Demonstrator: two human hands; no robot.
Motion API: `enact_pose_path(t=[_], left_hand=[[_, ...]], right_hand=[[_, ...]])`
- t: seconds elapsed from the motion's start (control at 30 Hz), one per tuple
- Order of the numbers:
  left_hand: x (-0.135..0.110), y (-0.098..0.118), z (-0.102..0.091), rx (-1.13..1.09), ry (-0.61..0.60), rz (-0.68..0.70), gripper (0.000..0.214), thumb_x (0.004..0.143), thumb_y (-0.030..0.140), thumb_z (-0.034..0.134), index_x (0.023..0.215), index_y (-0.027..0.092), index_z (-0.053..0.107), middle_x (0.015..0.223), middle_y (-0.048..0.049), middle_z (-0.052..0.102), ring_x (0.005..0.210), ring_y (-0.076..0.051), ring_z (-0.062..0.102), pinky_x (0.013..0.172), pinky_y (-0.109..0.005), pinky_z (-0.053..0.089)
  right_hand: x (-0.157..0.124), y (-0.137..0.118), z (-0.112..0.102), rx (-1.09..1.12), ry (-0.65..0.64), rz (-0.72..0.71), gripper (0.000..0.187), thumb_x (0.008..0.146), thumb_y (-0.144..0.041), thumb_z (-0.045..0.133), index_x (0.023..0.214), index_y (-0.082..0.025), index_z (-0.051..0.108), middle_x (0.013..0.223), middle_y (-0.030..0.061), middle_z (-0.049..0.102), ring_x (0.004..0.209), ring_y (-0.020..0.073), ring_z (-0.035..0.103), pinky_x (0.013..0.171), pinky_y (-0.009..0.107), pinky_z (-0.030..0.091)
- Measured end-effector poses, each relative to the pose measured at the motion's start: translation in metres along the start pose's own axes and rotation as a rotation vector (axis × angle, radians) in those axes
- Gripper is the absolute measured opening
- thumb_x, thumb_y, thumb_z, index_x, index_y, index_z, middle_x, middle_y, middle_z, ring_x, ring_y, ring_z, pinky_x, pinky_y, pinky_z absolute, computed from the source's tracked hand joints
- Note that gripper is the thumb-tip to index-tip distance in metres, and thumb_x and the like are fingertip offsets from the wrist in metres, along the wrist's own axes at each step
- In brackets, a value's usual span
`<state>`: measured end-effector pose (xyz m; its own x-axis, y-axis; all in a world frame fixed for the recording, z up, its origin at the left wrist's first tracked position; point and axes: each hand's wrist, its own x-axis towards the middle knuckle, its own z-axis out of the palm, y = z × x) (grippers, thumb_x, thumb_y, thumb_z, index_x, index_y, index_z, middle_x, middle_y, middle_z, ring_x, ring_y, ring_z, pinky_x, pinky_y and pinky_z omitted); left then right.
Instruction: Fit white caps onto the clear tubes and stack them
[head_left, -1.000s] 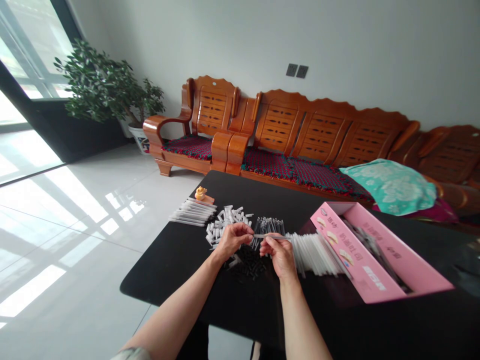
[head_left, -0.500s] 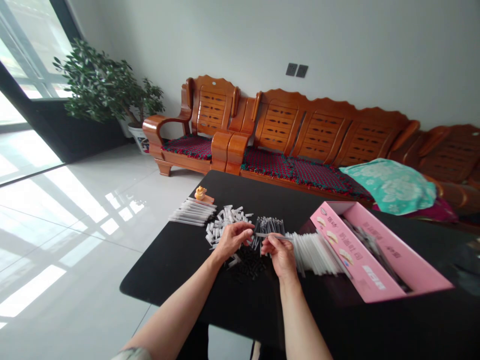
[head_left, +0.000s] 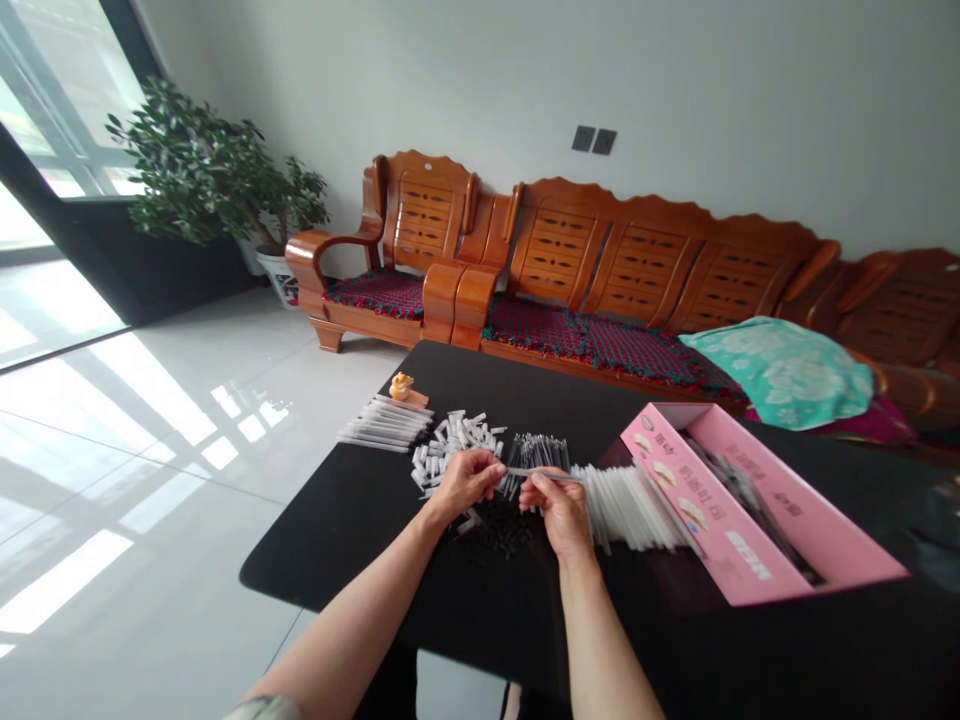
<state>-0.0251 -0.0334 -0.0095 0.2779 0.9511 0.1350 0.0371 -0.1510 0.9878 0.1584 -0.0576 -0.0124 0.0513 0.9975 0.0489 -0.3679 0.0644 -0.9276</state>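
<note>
A thin translucent pen barrel point(head_left: 523, 471) is held level between my hands. My right hand point(head_left: 559, 508) grips its right part between thumb and fingers. At its left end, my left hand point(head_left: 471, 482) is closed in a pinch; any small part between those fingertips is hidden. Just behind the hands lies a bundle of dark, thin refills point(head_left: 541, 450). Short white pieces like pen caps point(head_left: 454, 440) are heaped beyond my left hand. Small black plugs point(head_left: 504, 528) lie in a pile below and between the hands. To the right is a row of white pen barrels point(head_left: 634, 508).
A pink box point(head_left: 712, 520) with dark thin items inside stands on the right of the black table point(head_left: 337, 545). Assembled-looking white pens point(head_left: 386, 424) lie at the left edge beside a small yellow figurine point(head_left: 401, 386). Behind the table runs a wooden sofa point(head_left: 555, 245).
My left fingers have come down and closed at the left end of the pen barrel, where they were looser and slightly apart before. My right hand has shifted slightly left.
</note>
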Motion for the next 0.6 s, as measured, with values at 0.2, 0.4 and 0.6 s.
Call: enact_pose_path(t=[0.2, 0.4, 0.6], left_hand=[[-0.0015, 0.0014, 0.0047, -0.053, 0.013, 0.021, 0.033, 0.080, 0.044, 0.067, 0.080, 0.012, 0.063, 0.052, -0.0002, 0.059, 0.042, -0.010, 0.054, 0.041, -0.018, 0.042], [-0.0004, 0.0003, 0.0050, -0.064, 0.023, 0.015, 0.037, 0.079, 0.048, 0.066, 0.085, 0.011, 0.066, 0.055, -0.0009, 0.061, 0.045, -0.011, 0.056, 0.044, -0.019, 0.045], [0.0001, 0.0012, 0.0005, 0.045, -0.013, -0.004, 0.053, 0.090, 0.058, 0.045, 0.077, 0.011, 0.065, 0.057, -0.0010, 0.059, 0.040, -0.006, 0.048, 0.039, -0.016, 0.032]], right_hand=[[-0.0010, -0.0042, 0.0018, -0.015, 0.017, -0.010, 0.018, 0.074, -0.030, 0.076, 0.074, -0.013, 0.069, 0.060, 0.0026, 0.068, 0.043, 0.0149, 0.064, 0.042, 0.024, 0.054], [0.0006, -0.0015, -0.0001, 0.029, 0.035, -0.004, 0.018, 0.073, -0.030, 0.076, 0.077, -0.014, 0.069, 0.060, 0.0024, 0.069, 0.046, 0.0154, 0.064, 0.042, 0.025, 0.055], [0.0008, -0.0012, -0.0004, 0.045, 0.030, -0.005, 0.019, 0.072, -0.029, 0.077, 0.081, -0.014, 0.070, 0.064, 0.0031, 0.071, 0.049, 0.0155, 0.066, 0.045, 0.025, 0.056]])
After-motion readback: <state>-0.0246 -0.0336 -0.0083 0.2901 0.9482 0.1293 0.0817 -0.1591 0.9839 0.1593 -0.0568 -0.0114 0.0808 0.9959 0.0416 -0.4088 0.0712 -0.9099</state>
